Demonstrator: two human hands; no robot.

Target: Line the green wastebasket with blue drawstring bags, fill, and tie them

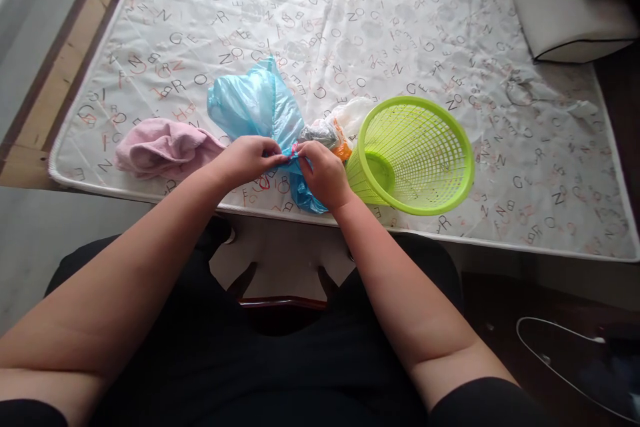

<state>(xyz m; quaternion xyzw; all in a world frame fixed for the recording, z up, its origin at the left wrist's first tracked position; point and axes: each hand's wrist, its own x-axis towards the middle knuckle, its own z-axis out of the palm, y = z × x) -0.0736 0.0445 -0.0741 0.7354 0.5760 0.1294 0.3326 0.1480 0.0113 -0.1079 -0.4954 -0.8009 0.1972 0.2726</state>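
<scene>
A blue plastic bag [255,103] lies on the mattress near its front edge, its gathered neck between my hands. My left hand [255,155] pinches the neck from the left, fingertips closed. From the right, my right hand [323,170] pinches the same neck, where a bit of pink shows at the fingertips. Loose blue plastic [306,197] hangs below the pinch, partly behind my right hand. Just right of it stands a green mesh basket [417,203], tilted with its mouth toward me. Crumpled plastic bags [350,113], clear and orange, lie between the basket and the blue bag.
A pink cloth [163,147] lies crumpled at the left. The letter-printed mattress [380,40] has a raised front edge before my lap. A white box-like cushion [570,7] stands at the back right. A white cable [550,363] runs over the dark area at lower right.
</scene>
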